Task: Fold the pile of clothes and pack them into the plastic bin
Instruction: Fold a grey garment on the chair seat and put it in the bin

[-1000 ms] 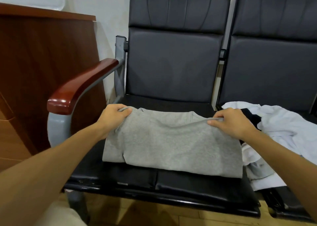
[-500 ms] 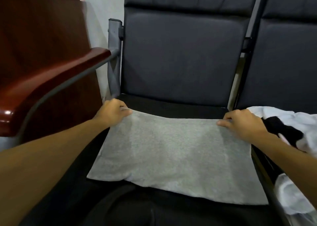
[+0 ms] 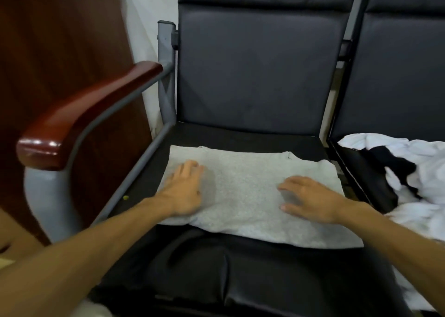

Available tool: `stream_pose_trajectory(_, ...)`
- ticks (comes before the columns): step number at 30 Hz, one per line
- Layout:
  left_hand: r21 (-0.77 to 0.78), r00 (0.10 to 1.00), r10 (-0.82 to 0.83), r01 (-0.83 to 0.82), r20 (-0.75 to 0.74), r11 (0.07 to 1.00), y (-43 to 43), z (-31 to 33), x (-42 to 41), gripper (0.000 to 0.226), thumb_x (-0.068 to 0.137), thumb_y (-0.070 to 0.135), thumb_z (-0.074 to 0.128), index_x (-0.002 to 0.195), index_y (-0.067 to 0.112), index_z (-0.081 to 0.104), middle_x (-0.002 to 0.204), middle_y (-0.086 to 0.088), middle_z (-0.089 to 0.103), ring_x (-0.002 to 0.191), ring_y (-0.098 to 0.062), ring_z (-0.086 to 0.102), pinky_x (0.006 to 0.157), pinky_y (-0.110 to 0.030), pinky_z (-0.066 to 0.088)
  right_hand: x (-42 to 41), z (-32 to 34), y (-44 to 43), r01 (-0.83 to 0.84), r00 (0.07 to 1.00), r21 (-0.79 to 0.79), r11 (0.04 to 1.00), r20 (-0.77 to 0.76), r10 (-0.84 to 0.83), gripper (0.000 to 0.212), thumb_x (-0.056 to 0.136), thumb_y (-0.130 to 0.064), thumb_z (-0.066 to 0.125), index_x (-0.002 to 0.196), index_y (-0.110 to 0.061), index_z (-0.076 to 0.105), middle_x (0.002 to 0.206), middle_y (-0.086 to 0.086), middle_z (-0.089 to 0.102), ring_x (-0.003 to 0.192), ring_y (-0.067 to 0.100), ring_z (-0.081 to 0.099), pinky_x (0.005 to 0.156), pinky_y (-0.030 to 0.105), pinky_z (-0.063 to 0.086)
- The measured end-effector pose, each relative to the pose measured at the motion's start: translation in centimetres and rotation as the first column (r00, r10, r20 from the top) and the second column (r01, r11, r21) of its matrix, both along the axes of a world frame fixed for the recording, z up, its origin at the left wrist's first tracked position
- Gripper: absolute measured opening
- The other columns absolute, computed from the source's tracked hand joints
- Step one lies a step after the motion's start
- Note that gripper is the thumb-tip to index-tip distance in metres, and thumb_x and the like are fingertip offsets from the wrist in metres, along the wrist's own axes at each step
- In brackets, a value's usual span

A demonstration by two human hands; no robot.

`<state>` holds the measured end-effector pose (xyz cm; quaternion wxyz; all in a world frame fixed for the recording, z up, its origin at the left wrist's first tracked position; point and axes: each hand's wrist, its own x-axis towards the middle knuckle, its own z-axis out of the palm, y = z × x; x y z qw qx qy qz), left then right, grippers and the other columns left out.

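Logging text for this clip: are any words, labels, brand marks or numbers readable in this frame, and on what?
None can be read.
The folded grey knit garment shows no print or tag.
The black padded chair, the red-brown wooden armrest and the pile of white and black clothes bear no lettering.

Matt grey knit garment (image 3: 252, 191) (soft); glossy wood armrest (image 3: 79, 121); smooth leatherette seat (image 3: 240, 268).

1. Black chair (image 3: 252, 76): fills the middle, padded back upright.
2. Armrest (image 3: 91, 109): red-brown wood on a grey frame (image 3: 166, 76), left of the seat.
3. Second chair (image 3: 404, 76): adjoins on the right.
4. Wood panel (image 3: 60, 40): stands left, against the wall (image 3: 149, 16).
5. Yellow speck (image 3: 125, 197): lies on the seat's left edge.
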<state>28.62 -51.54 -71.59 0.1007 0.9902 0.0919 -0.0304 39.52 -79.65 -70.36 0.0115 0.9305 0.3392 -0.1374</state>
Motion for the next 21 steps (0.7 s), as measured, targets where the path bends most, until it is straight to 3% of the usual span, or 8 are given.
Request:
stream_pose_trajectory(2,-0.028,0.982,-0.069,0.065,-0.177,0.997,-0.8,-0.8,-1.8,0.066,0.099,0.022,0.041,0.153,0.012,0.004,0.160,-0.004,-0.003,0.147,-0.024,0.003,0.119,-0.036,0.009,-1.6,-1.0,-0.6,-0.006,0.999,-0.081,0.997,-0.054,0.002,0.067,0.098,-0.055,0.036,0.154,-0.028,0.011,0.162,-0.003,0.000,0.149,0.015,0.001,0.120,0.031,0.001)
stream_pose_trajectory(5,0.000,0.941,-0.124,0.131,-0.313,0.991,-0.5,-1.5,-4.1,0.059,0.105,0.037,0.021,0.154,0.019,-0.006,0.161,0.002,-0.014,0.148,-0.015,-0.013,0.119,-0.034,-0.004,-3.4,-1.9,-1.1,0.010,0.999,-0.107,0.994,-0.029,-0.013,0.063,0.101,-0.052,0.023,0.155,-0.028,0.000,0.162,-0.004,-0.009,0.149,0.013,-0.008,0.120,0.035,-0.006)
stream_pose_trajectory(9,0.029,0.908,-0.138,0.162,-0.395,0.986,-0.2,-0.9,-6.0,0.054,0.105,0.036,0.012,0.153,0.021,-0.007,0.160,0.004,-0.016,0.147,-0.011,-0.014,0.117,-0.028,-0.009,-5.4,-1.9,-1.4,0.015,0.993,-0.121,0.993,-0.111,-0.029,0.063,0.101,-0.052,0.023,0.154,-0.029,-0.001,0.162,-0.004,-0.010,0.149,0.014,-0.009,0.121,0.039,-0.006)
stream_pose_trajectory(13,-0.044,0.859,-0.160,0.159,-0.486,0.986,-0.6,0.1,-7.8,0.054,0.104,0.041,0.011,0.154,0.025,-0.005,0.161,0.007,-0.012,0.147,-0.011,-0.011,0.120,-0.032,-0.006,-7.3,-0.8,-2.6,0.003,0.976,-0.103,0.995,-0.217,-0.025,0.064,0.100,-0.053,0.028,0.154,-0.030,0.004,0.162,-0.006,-0.005,0.149,0.012,-0.007,0.121,0.038,-0.005)
stream_pose_trajectory(18,-0.129,0.902,-0.256,0.224,-0.348,0.966,-1.5,1.8,-10.5,0.054,0.104,0.034,0.032,0.153,0.020,0.017,0.159,0.001,0.016,0.146,-0.016,0.016,0.118,-0.028,0.013,-8.7,0.9,-3.9,0.023,0.938,-0.090,0.996,-0.342,-0.053,0.068,0.097,-0.053,0.042,0.153,-0.028,0.014,0.161,-0.006,0.009,0.148,0.016,0.012,0.121,0.035,0.011)
stream_pose_trajectory(21,-0.181,0.949,-0.221,0.182,-0.223,0.966,-0.9,2.4,-10.6,0.042,0.100,0.020,0.045,0.141,0.018,0.043,0.145,-0.001,0.043,0.130,-0.014,0.042,0.110,-0.027,0.032,-9.0,1.6,-2.8,0.041,0.959,-0.097,0.994,-0.276,-0.066,0.052,0.100,-0.043,0.044,0.146,-0.022,0.035,0.150,-0.001,0.035,0.138,0.021,0.035,0.116,0.036,0.026)
